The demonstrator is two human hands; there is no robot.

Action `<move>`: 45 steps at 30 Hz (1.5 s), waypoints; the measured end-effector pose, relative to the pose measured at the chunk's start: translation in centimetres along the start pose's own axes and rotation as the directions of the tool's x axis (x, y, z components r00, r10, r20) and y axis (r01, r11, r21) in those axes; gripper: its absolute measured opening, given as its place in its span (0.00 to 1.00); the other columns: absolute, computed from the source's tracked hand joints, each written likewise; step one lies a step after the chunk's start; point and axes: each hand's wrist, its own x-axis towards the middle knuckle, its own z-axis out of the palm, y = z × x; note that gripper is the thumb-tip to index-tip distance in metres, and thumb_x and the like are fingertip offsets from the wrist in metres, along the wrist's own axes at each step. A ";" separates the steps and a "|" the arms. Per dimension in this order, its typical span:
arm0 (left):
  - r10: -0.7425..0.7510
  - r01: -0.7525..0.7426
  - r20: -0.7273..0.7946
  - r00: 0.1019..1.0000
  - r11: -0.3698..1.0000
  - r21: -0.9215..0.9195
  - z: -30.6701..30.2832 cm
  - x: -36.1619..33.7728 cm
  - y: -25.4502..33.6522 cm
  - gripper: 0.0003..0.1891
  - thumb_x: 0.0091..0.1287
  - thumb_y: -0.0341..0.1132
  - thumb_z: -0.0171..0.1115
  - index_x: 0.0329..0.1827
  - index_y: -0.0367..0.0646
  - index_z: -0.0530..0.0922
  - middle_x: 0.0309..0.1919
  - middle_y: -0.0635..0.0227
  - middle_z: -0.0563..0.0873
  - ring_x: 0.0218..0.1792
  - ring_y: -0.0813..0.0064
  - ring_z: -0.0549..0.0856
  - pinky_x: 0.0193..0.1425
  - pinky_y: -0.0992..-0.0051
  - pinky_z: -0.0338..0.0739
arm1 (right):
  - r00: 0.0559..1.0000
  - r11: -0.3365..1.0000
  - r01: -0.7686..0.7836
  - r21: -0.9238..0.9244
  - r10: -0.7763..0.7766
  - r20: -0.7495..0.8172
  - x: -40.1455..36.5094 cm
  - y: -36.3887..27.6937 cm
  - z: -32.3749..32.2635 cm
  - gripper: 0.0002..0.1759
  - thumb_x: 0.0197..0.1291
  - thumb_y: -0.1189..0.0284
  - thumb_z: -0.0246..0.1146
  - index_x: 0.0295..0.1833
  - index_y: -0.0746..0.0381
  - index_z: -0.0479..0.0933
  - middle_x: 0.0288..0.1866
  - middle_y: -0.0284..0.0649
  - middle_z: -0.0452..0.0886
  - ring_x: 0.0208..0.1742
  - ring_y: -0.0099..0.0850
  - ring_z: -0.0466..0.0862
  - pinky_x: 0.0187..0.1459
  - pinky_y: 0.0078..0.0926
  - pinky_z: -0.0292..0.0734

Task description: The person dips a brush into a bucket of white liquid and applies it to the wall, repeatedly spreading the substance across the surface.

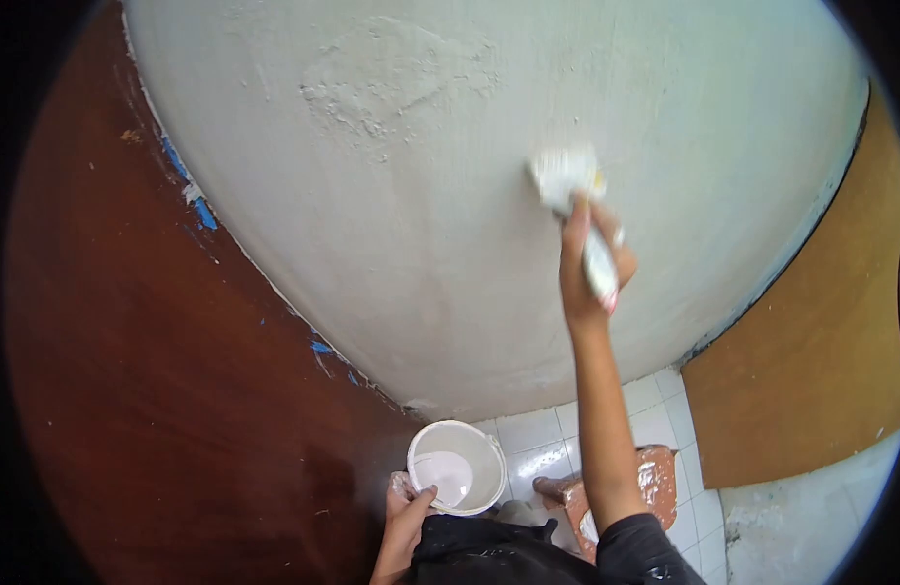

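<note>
My right hand (594, 244) is wrapped round the handle of a wide paintbrush (567, 174), its bristles coated white and up against the pale wall (450, 263). The brush is slightly blurred. Low in the view, my left hand (408, 507) grips the rim of a white bucket (489, 458), thumb over the edge. White paint (444, 476) lies in the bottom of the bucket. A rough, peeling patch (396, 78) shows on the wall to the upper left of the brush.
A dark brown panel (196, 390) with blue paint marks along its edge borders the wall on the left. An orange-brown panel (811, 341) stands on the right. A paint-splashed reddish stool (657, 478) rests on the white tiled floor (530, 429).
</note>
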 end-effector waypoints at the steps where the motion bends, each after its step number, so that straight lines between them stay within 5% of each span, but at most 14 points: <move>1: 0.002 -0.002 -0.009 1.000 1.000 -0.011 0.0 -0.3 -0.1 0.14 0.64 0.22 0.65 0.44 0.43 0.69 0.37 0.65 0.80 0.34 0.75 0.86 0.30 0.73 0.86 | 0.999 0.996 -0.044 -0.075 0.046 0.018 -3.0 0.8 -0.9 0.10 0.60 0.78 0.68 0.47 0.65 0.87 0.34 0.46 0.89 0.26 0.30 0.87 0.32 0.24 0.80; 5: 0.019 -0.023 -0.052 0.998 0.998 -0.063 0.5 -1.2 -0.3 0.15 0.63 0.21 0.66 0.44 0.42 0.68 0.35 0.66 0.78 0.32 0.77 0.84 0.28 0.75 0.84 | 0.979 0.962 -0.148 -0.231 0.176 0.105 -16.3 3.8 -4.8 0.06 0.61 0.76 0.68 0.43 0.64 0.87 0.31 0.47 0.88 0.26 0.34 0.87 0.31 0.27 0.81; 10: 0.044 -0.049 -0.065 0.997 0.996 -0.070 1.3 -2.0 -0.3 0.15 0.63 0.21 0.65 0.43 0.42 0.66 0.35 0.65 0.78 0.32 0.76 0.84 0.29 0.73 0.86 | 0.913 0.939 -0.195 -0.283 0.279 0.297 -9.8 0.9 -4.8 0.07 0.63 0.74 0.70 0.37 0.68 0.86 0.30 0.51 0.88 0.28 0.36 0.90 0.32 0.29 0.83; 12: 0.062 -0.069 -0.062 0.996 0.990 -0.120 1.6 -2.8 -0.4 0.15 0.63 0.20 0.65 0.43 0.42 0.66 0.35 0.65 0.78 0.32 0.75 0.85 0.29 0.73 0.86 | 0.980 0.983 0.007 -0.185 0.030 0.195 -2.5 -0.5 -2.5 0.08 0.64 0.69 0.68 0.40 0.62 0.88 0.17 0.45 0.79 0.16 0.33 0.81 0.22 0.30 0.73; 15: 0.074 -0.087 -0.071 0.995 0.978 -0.192 2.1 -3.7 -0.8 0.15 0.63 0.20 0.64 0.44 0.42 0.67 0.35 0.64 0.79 0.32 0.74 0.85 0.29 0.74 0.86 | 0.965 0.964 0.255 -0.072 -0.249 0.079 9.1 -4.1 1.0 0.10 0.65 0.67 0.68 0.37 0.63 0.88 0.18 0.45 0.80 0.16 0.32 0.80 0.22 0.28 0.71; 17: 0.075 -0.088 -0.077 0.994 0.978 -0.190 2.1 -4.4 -1.6 0.15 0.63 0.20 0.64 0.45 0.41 0.67 0.38 0.62 0.80 0.35 0.72 0.87 0.30 0.73 0.87 | 0.970 0.969 0.242 0.054 -0.243 0.014 14.2 -6.4 2.6 0.11 0.65 0.67 0.68 0.37 0.64 0.87 0.20 0.45 0.82 0.17 0.33 0.81 0.23 0.27 0.72; 21: 0.098 -0.115 -0.089 0.991 0.973 -0.201 1.3 -5.2 -4.0 0.15 0.63 0.21 0.64 0.47 0.40 0.69 0.41 0.59 0.82 0.38 0.70 0.88 0.33 0.71 0.89 | 0.941 0.941 0.337 0.042 -0.334 -0.053 12.5 -5.8 2.6 0.08 0.65 0.69 0.68 0.41 0.64 0.87 0.23 0.45 0.83 0.19 0.33 0.82 0.24 0.26 0.72; 28: 0.108 -0.117 -0.147 0.983 0.992 -0.054 0.2 -6.5 -7.5 0.14 0.62 0.22 0.65 0.45 0.42 0.69 0.38 0.64 0.80 0.34 0.74 0.86 0.29 0.74 0.87 | 0.969 0.987 -0.094 -0.133 0.121 0.214 -13.6 0.4 -3.4 0.10 0.58 0.77 0.71 0.46 0.61 0.86 0.33 0.47 0.89 0.32 0.40 0.91 0.35 0.29 0.84; 32: 0.073 -0.080 -0.122 0.990 0.995 -0.053 0.2 -8.1 -5.8 0.14 0.63 0.25 0.67 0.42 0.45 0.69 0.34 0.69 0.77 0.31 0.79 0.83 0.24 0.79 0.80 | 0.922 0.965 -0.155 -0.211 0.218 0.320 -13.3 -0.7 -4.6 0.07 0.63 0.70 0.68 0.41 0.62 0.87 0.29 0.51 0.86 0.27 0.41 0.89 0.31 0.31 0.82; 36: 0.064 -0.071 -0.110 0.992 0.996 -0.059 -0.2 -8.0 -6.2 0.14 0.63 0.21 0.66 0.43 0.42 0.68 0.33 0.69 0.77 0.30 0.80 0.82 0.29 0.77 0.82 | 0.983 0.982 0.120 -0.146 -0.097 0.156 -1.2 -3.3 -1.3 0.11 0.66 0.64 0.67 0.42 0.60 0.88 0.17 0.47 0.78 0.16 0.40 0.79 0.22 0.34 0.72; 38: 0.042 -0.050 -0.099 0.994 0.996 -0.080 -0.1 -8.1 -5.6 0.14 0.63 0.22 0.66 0.43 0.42 0.68 0.34 0.68 0.77 0.30 0.80 0.81 0.29 0.77 0.82 | 0.943 0.941 0.334 -0.059 -0.333 0.022 5.9 -5.1 0.8 0.11 0.66 0.64 0.67 0.42 0.60 0.88 0.19 0.47 0.81 0.18 0.39 0.82 0.25 0.31 0.74; 41: 0.053 -0.056 -0.049 0.997 0.996 -0.069 -0.7 -7.1 -5.2 0.14 0.63 0.22 0.66 0.42 0.43 0.68 0.33 0.69 0.77 0.30 0.81 0.81 0.28 0.78 0.81 | 0.925 0.930 0.366 0.015 -0.362 -0.116 12.5 -9.0 2.5 0.12 0.66 0.65 0.67 0.39 0.63 0.87 0.24 0.46 0.84 0.21 0.37 0.84 0.27 0.27 0.75; 45: 0.102 -0.101 0.008 0.995 0.991 -0.087 -2.3 -5.5 -6.5 0.14 0.63 0.22 0.67 0.42 0.43 0.68 0.32 0.69 0.78 0.30 0.82 0.81 0.28 0.78 0.82 | 0.932 0.934 0.356 0.031 -0.353 -0.082 8.3 -6.0 2.4 0.10 0.65 0.67 0.68 0.42 0.63 0.87 0.26 0.45 0.86 0.23 0.31 0.85 0.27 0.24 0.75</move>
